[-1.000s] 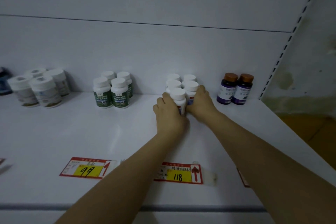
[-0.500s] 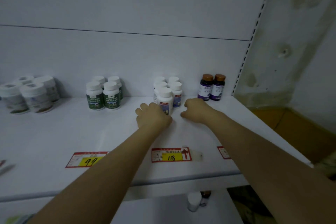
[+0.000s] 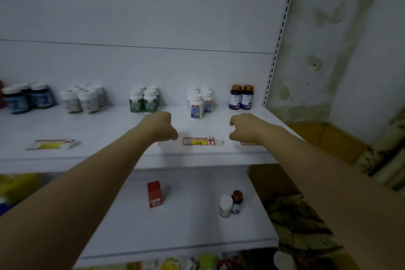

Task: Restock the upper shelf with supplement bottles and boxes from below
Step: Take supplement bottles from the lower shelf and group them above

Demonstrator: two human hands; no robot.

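On the upper shelf [image 3: 103, 131], a cluster of white-capped bottles with blue labels [image 3: 198, 103] stands near the back wall. My left hand [image 3: 161, 126] hovers in front of it to the left, and my right hand [image 3: 243, 127] to the right. Both have loosely curled fingers, hold nothing and are apart from the bottles. On the lower shelf [image 3: 186, 230] stand a red box [image 3: 154, 194], a white-capped bottle [image 3: 225, 206] and a brown-capped dark bottle [image 3: 237, 201].
Along the upper shelf's back stand two purple bottles with brown caps [image 3: 241, 97], green-labelled bottles [image 3: 143, 99], grey-labelled white bottles [image 3: 84, 98] and dark blue bottles [image 3: 26, 98]. A price tag reading 118 [image 3: 198, 141] lies near the front edge. A stained wall closes off the right.
Both hands let go of the front blue-labelled bottle and drew back toward the shelf's front edge, spreading apart. The view pulled back, revealing the lower shelf.
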